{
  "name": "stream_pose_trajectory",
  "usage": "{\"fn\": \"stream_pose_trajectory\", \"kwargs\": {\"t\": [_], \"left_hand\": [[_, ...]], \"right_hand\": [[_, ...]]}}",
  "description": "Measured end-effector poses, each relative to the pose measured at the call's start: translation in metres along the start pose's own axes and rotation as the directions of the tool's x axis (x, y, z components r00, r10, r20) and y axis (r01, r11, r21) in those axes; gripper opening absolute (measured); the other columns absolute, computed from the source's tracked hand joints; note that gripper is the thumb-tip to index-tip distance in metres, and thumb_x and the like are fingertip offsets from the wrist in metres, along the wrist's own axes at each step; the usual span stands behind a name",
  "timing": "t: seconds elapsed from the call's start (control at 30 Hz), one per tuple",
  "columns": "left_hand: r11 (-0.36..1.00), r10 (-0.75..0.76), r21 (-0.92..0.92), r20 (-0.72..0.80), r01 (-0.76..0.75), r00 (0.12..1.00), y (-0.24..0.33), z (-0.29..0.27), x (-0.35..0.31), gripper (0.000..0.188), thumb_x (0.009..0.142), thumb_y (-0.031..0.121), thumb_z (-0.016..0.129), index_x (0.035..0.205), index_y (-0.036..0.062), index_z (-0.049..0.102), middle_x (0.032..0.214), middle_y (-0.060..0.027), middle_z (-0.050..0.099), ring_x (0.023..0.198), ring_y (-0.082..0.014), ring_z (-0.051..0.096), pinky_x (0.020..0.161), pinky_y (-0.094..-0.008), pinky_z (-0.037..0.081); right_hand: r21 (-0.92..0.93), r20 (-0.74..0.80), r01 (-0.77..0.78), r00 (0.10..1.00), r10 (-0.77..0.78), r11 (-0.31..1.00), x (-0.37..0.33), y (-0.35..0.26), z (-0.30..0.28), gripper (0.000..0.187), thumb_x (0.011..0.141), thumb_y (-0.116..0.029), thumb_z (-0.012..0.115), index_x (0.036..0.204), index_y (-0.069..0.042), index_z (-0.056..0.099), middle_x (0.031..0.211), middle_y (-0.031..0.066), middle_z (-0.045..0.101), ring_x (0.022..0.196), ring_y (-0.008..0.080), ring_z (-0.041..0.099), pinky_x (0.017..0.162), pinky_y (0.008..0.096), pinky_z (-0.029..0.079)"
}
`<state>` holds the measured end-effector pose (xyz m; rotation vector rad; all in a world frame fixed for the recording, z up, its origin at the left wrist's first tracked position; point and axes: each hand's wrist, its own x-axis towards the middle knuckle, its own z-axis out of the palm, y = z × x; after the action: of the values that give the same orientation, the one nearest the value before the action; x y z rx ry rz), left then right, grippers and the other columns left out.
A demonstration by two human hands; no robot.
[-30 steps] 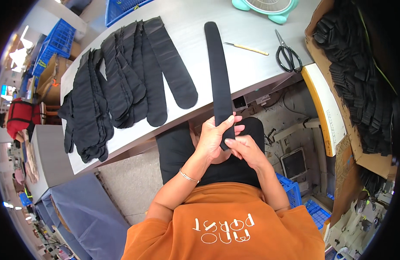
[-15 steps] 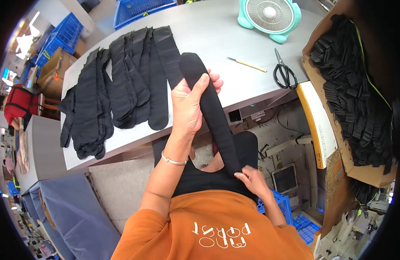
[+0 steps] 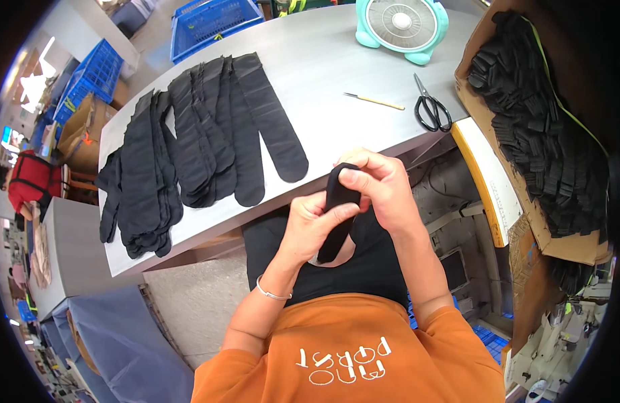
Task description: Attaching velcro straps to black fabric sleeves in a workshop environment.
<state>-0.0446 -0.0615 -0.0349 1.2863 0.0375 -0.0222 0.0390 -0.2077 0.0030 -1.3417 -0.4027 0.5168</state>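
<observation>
Both hands hold a narrow black fabric strip (image 3: 339, 232) over my lap, just off the table's near edge. My right hand (image 3: 385, 191) pinches its rounded upper end, thumb on top. Lower down, my left hand (image 3: 303, 225) closes on the strip's side, its thumb laid across it. The lower end hangs between my knees. Beyond my left hand, a similar black strip (image 3: 277, 124) lies flat with its rounded end toward me. Farther left, overlapping piles of black strips (image 3: 203, 138) cover part of the grey table (image 3: 323, 50).
Black-handled scissors (image 3: 431, 111) and a thin wooden-handled tool (image 3: 375, 101) lie on the right of the table, below a turquoise fan (image 3: 402, 27). A cardboard box (image 3: 572, 247) full of black pieces stands at right. Blue crates (image 3: 219, 32) sit beyond the table.
My right hand has moved up from the strip's lower end to its rounded upper end. My left hand has come down toward me, and the strip, stretched out before, is now drawn in close.
</observation>
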Motion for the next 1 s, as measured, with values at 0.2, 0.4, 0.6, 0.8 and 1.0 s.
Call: {"fn": "stream_pose_trajectory", "kwargs": {"t": [0.2, 0.4, 0.6, 0.8, 1.0], "left_hand": [[0.995, -0.058, -0.087, -0.025, 0.056, 0.998, -0.017, -0.006, 0.008, 0.020, 0.095, 0.013, 0.067, 0.108, -0.0024, 0.070, 0.097, -0.0102, 0.074, 0.085, -0.0132, 0.070, 0.078, -0.0276, 0.057], [0.924, -0.056, -0.381, -0.212, -0.029, 0.976, -0.012, -0.010, 0.017, 0.032, 0.099, 0.021, 0.064, 0.120, -0.0023, 0.063, 0.100, -0.0084, 0.071, 0.085, -0.0099, 0.066, 0.077, -0.0240, 0.053], [0.909, -0.048, -0.416, -0.189, -0.036, 0.981, -0.004, -0.015, 0.018, 0.032, 0.099, 0.014, 0.062, 0.128, -0.0003, 0.057, 0.107, -0.0128, 0.069, 0.096, -0.0181, 0.070, 0.088, -0.0314, 0.056], [0.924, 0.017, -0.369, -0.233, -0.104, 0.972, -0.016, -0.032, 0.011, 0.034, 0.102, 0.024, 0.058, 0.122, -0.0031, 0.060, 0.100, -0.0131, 0.071, 0.092, -0.0200, 0.070, 0.084, -0.0332, 0.057], [0.923, 0.046, -0.361, -0.246, -0.136, 0.968, -0.016, -0.036, 0.001, 0.025, 0.095, 0.014, 0.067, 0.111, -0.0051, 0.067, 0.096, -0.0120, 0.072, 0.088, -0.0165, 0.068, 0.084, -0.0291, 0.054]], "right_hand": [[0.409, -0.007, -0.239, 0.964, 0.265, 0.881, 0.023, 0.048, -0.011, 0.019, 0.093, -0.022, 0.070, 0.092, -0.003, 0.071, 0.078, 0.0005, 0.066, 0.057, 0.0053, 0.055, 0.043, 0.0196, 0.039], [-0.433, -0.231, 0.065, 0.956, -0.180, 0.899, 0.080, 0.045, -0.030, 0.044, 0.102, -0.037, 0.055, 0.109, 0.003, 0.070, 0.100, 0.0073, 0.070, 0.097, 0.0139, 0.060, 0.091, 0.0307, 0.045], [-1.000, -0.013, 0.002, 0.753, -0.658, 0.021, 0.169, 0.107, -0.141, 0.031, 0.089, -0.025, 0.070, 0.112, -0.005, 0.070, 0.114, 0.0133, 0.068, 0.111, 0.0306, 0.061, 0.101, 0.0406, 0.041], [-0.966, -0.031, 0.119, 0.830, -0.558, 0.230, 0.150, 0.094, -0.124, 0.018, 0.093, -0.013, 0.063, 0.108, -0.005, 0.068, 0.111, 0.0090, 0.068, 0.102, 0.0275, 0.062, 0.093, 0.0392, 0.044], [-0.617, -0.339, 0.032, 0.891, -0.302, 0.787, 0.050, 0.051, -0.038, 0.026, 0.094, -0.006, 0.062, 0.119, -0.005, 0.068, 0.077, 0.0067, 0.059, 0.068, 0.0150, 0.056, 0.063, 0.0261, 0.044]]}}
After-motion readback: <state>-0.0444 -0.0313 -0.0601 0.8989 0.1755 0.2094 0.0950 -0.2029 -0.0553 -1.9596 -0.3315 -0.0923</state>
